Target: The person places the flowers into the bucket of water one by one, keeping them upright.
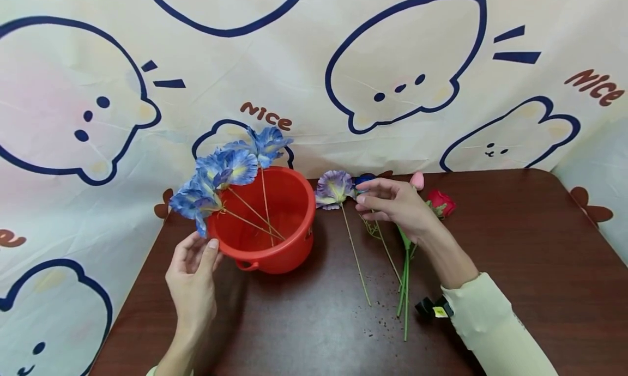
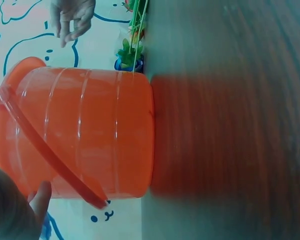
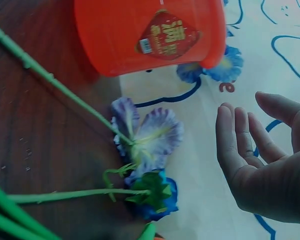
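Observation:
A red bucket (image 1: 294, 245) stands upright on the table, with several blue artificial flowers (image 1: 239, 166) leaning out over its far and left rim. My left hand (image 1: 193, 278) is at the bucket's left rim, its fingers loosely bent and the thumb raised; in the left wrist view the thumb (image 2: 40, 200) lies against or just before the bucket wall. To the right of the bucket, my right hand (image 1: 399, 204) hovers above the laid flowers with relaxed fingers and nothing in them. Below it lie a purple flower (image 1: 334, 188) and a blue flower (image 3: 162, 197), partly hidden in the head view.
A red rose (image 1: 441, 202) and a pink bud (image 1: 417, 180) lie at the right, their green stems (image 1: 406, 294) pointing toward me. Small crumbs are scattered by the stems. Behind the brown table (image 1: 520, 245) hangs a printed cloth (image 1: 304, 65). The bucket's handle (image 2: 50, 155) hangs down its side.

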Demonstrator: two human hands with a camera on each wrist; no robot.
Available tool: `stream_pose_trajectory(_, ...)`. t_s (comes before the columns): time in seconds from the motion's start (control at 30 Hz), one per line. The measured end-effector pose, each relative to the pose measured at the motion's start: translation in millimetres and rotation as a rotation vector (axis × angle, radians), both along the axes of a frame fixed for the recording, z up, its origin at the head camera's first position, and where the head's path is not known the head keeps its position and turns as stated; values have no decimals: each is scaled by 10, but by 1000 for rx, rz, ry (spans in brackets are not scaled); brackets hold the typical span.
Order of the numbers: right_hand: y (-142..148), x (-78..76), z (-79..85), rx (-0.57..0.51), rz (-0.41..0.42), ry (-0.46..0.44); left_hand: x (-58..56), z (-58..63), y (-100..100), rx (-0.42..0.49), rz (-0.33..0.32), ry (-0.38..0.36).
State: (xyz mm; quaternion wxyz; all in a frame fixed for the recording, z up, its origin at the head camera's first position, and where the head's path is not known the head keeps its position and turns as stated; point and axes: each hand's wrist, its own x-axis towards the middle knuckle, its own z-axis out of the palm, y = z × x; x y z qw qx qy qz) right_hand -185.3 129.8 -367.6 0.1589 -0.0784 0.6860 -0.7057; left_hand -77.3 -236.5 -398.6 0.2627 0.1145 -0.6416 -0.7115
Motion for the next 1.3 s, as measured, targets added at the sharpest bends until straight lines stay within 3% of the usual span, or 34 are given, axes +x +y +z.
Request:
stream_pose_trajectory(0.3,-3,-49,-240,25,1,-46,20,11,32,-42,-2,-29)
stream_pose_trajectory(1.0,-121,-176,-655,136,55,-86,13,-18,12,-51,-2,45)
stream_pose_trajectory(1.3,-206,-217,-740,209,44,-81,10,-31,-2,-61,-6,46)
